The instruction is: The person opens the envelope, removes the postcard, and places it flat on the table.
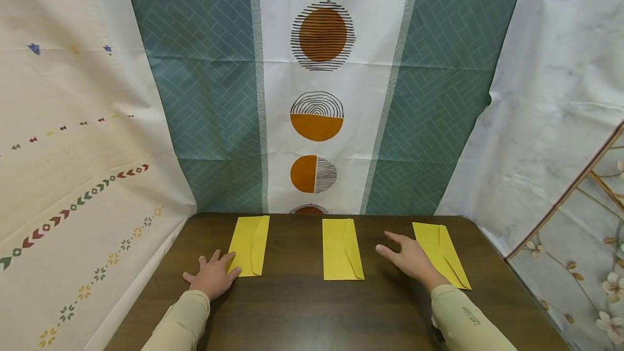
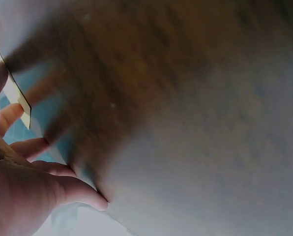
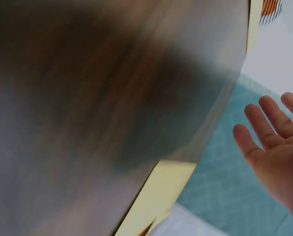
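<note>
Three yellow envelopes lie in a row on the dark wooden table: a left envelope (image 1: 251,242), a middle envelope (image 1: 343,249) and a right envelope (image 1: 443,253). My left hand (image 1: 212,277) has its fingers spread, with the thumb and index finger touching the lower left edge of the left envelope. In the left wrist view the fingers of that hand (image 2: 26,196) rest on the tabletop. Between the middle and right envelopes my right hand (image 1: 409,258) is raised above the table, fingers extended, holding nothing. The right wrist view shows its palm (image 3: 284,162) and straight fingers clear of the wood.
The table (image 1: 302,313) has a glossy brown top that reflects light. Behind it hangs a green and white curtain (image 1: 209,123) with orange circles. A patterned cream cloth (image 1: 73,177) borders the left side, and a pale marbled cloth with flowers (image 1: 551,140) the right.
</note>
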`<action>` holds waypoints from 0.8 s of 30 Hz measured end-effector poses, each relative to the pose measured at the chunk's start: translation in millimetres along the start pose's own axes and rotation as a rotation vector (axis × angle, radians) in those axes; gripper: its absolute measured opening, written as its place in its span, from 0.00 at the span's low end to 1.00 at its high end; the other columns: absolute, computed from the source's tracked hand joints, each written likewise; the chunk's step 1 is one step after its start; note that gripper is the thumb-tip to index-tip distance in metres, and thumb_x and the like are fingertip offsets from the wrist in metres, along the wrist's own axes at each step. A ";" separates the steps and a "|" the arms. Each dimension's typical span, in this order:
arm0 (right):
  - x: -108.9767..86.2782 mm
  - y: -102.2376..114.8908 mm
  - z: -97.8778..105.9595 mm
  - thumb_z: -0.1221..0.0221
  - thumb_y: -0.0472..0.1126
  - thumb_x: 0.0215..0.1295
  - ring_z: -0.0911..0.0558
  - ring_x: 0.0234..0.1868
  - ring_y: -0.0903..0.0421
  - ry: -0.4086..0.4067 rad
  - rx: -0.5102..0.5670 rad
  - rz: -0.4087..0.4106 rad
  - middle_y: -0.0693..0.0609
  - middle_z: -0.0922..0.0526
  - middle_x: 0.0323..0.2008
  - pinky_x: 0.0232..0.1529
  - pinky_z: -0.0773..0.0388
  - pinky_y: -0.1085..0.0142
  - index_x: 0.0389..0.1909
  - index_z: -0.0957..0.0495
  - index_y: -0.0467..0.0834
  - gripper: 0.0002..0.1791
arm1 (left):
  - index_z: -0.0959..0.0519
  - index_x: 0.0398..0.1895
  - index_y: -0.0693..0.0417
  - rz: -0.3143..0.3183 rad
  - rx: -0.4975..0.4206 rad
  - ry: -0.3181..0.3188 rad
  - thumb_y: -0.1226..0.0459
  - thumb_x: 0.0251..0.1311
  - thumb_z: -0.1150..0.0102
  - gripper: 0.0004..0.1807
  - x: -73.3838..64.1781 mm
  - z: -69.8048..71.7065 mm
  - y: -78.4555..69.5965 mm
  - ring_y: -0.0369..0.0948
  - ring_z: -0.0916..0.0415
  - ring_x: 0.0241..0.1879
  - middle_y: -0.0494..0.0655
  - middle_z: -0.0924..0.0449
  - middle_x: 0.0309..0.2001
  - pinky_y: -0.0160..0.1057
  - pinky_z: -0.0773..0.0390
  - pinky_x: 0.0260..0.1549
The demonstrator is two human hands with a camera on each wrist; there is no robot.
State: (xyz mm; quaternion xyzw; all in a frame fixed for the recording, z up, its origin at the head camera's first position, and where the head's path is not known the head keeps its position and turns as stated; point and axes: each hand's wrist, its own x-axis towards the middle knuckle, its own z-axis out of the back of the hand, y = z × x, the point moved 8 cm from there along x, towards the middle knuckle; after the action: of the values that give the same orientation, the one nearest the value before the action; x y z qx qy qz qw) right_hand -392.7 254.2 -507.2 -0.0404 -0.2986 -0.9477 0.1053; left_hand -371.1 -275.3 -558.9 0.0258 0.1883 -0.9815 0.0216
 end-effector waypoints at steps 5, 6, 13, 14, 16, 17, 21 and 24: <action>12.4 30.9 -23.2 0.39 0.66 0.74 0.26 0.76 0.35 0.042 0.047 0.020 0.39 0.25 0.75 0.74 0.30 0.35 0.78 0.30 0.40 0.44 | 0.30 0.79 0.48 0.011 -0.002 0.016 0.42 0.75 0.44 0.36 -2.3 0.4 -0.7 0.84 0.59 0.78 0.73 0.44 0.81 0.97 0.60 0.55; 14.6 37.5 -27.9 0.38 0.66 0.74 0.25 0.75 0.36 0.048 0.055 0.024 0.39 0.24 0.75 0.74 0.29 0.36 0.78 0.30 0.41 0.44 | 0.30 0.79 0.48 0.012 0.000 0.018 0.42 0.75 0.44 0.36 -2.4 0.4 -0.9 0.84 0.59 0.78 0.72 0.44 0.81 0.97 0.60 0.55; 29.3 80.4 -63.0 0.35 0.65 0.71 0.23 0.74 0.38 0.110 0.065 0.068 0.42 0.21 0.73 0.73 0.27 0.39 0.75 0.25 0.41 0.41 | 0.30 0.79 0.47 0.014 0.005 0.024 0.41 0.75 0.44 0.36 -1.0 1.8 -2.8 0.84 0.58 0.78 0.72 0.43 0.81 0.96 0.59 0.56; 30.7 86.7 -68.0 0.34 0.64 0.71 0.23 0.74 0.38 0.121 0.064 0.074 0.42 0.21 0.72 0.73 0.27 0.39 0.75 0.25 0.42 0.41 | 0.30 0.79 0.48 0.015 0.002 0.025 0.41 0.75 0.44 0.36 -0.7 2.0 -2.8 0.84 0.58 0.78 0.72 0.43 0.81 0.96 0.60 0.56; 33.8 99.7 -78.6 0.34 0.65 0.70 0.23 0.74 0.39 0.141 0.049 0.098 0.42 0.21 0.72 0.73 0.27 0.40 0.74 0.25 0.42 0.41 | 0.30 0.79 0.47 0.016 0.009 0.029 0.41 0.75 0.44 0.36 -0.2 1.8 -2.3 0.84 0.58 0.78 0.72 0.43 0.81 0.96 0.59 0.56; 34.9 106.8 -83.9 0.35 0.65 0.70 0.23 0.74 0.39 0.150 0.033 0.114 0.43 0.21 0.72 0.73 0.27 0.40 0.74 0.25 0.42 0.42 | 0.29 0.79 0.47 0.017 0.011 0.030 0.41 0.75 0.44 0.36 -0.2 1.8 -2.0 0.84 0.58 0.78 0.72 0.43 0.81 0.96 0.59 0.56; 38.0 138.5 -102.0 0.35 0.67 0.70 0.24 0.75 0.39 0.179 -0.038 0.188 0.42 0.22 0.73 0.74 0.28 0.41 0.76 0.26 0.42 0.44 | 0.29 0.79 0.47 0.020 0.017 0.038 0.41 0.75 0.44 0.36 -1.2 2.3 -2.6 0.84 0.57 0.78 0.72 0.43 0.81 0.96 0.58 0.56; 39.4 162.8 -113.6 0.36 0.69 0.69 0.25 0.76 0.40 0.194 -0.089 0.218 0.42 0.25 0.75 0.75 0.28 0.42 0.79 0.30 0.43 0.46 | 0.29 0.79 0.48 0.022 0.015 0.042 0.41 0.75 0.43 0.36 -2.4 5.1 -5.4 0.84 0.57 0.78 0.72 0.43 0.81 0.96 0.58 0.56</action>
State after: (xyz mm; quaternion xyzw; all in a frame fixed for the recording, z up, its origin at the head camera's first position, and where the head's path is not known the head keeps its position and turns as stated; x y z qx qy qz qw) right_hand -396.2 51.9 -503.9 0.0144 -0.2386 -0.9424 0.2341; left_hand -369.2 -272.1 -552.0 0.0488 0.1810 -0.9819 0.0280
